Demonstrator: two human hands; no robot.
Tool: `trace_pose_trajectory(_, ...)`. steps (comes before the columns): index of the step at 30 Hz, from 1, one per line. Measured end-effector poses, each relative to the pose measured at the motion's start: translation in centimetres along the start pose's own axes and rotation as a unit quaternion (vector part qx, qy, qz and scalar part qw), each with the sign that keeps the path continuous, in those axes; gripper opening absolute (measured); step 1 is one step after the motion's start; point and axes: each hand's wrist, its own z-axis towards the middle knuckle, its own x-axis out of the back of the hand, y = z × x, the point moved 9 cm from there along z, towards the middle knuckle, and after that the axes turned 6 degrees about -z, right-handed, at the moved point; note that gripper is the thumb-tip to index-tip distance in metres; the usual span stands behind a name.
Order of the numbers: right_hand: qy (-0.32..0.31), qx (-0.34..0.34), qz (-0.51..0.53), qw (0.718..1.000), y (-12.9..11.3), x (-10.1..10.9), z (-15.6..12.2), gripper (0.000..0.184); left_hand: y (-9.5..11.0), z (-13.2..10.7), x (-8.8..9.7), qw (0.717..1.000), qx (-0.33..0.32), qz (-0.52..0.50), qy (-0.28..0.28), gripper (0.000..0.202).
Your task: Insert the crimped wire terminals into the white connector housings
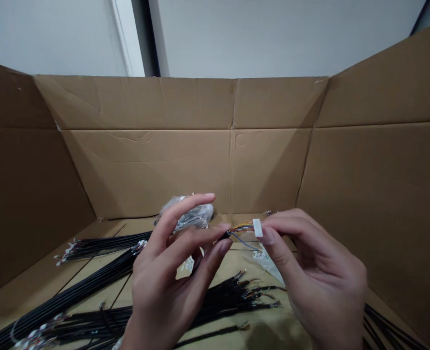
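Note:
My left hand point(171, 272) pinches the black sheathed end of a cable point(225, 236) between thumb and fingers, with the index finger raised above. Thin coloured wires point(242, 228) fan out from that end into a small white connector point(258, 227). My right hand point(317, 272) pinches this connector between thumb and fingertips. Both hands hover above the cardboard floor of a large open box point(186, 165), close together at the middle.
Bundles of black cables point(98, 245) with small white ends lie at the left, and more black cables point(237, 296) lie under my hands and at the right edge point(390, 330). A crumpled clear plastic bag point(193, 214) sits at the back. Cardboard walls surround three sides.

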Motion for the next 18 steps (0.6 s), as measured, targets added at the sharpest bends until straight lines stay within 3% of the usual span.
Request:
trace_pose_trajectory(7,0.002,0.194,-0.107,0.975,-3.5,1.0,-0.1,0.021,0.5,-0.2,-0.2,0.998,-0.044,0.011,-0.031,0.017)
trace_pose_trajectory(12,0.000,0.228,-0.124,0.966,-3.2,1.3,-0.5,0.021,-0.1,0.1,-0.8,0.997,-0.027,-0.025,-0.064,0.016)
trace_pose_trajectory(18,0.021,0.214,-0.143,0.966,-3.2,1.3,-1.1,0.025,-0.9,0.1,-1.2,0.995,0.012,-0.045,-0.089,0.015)
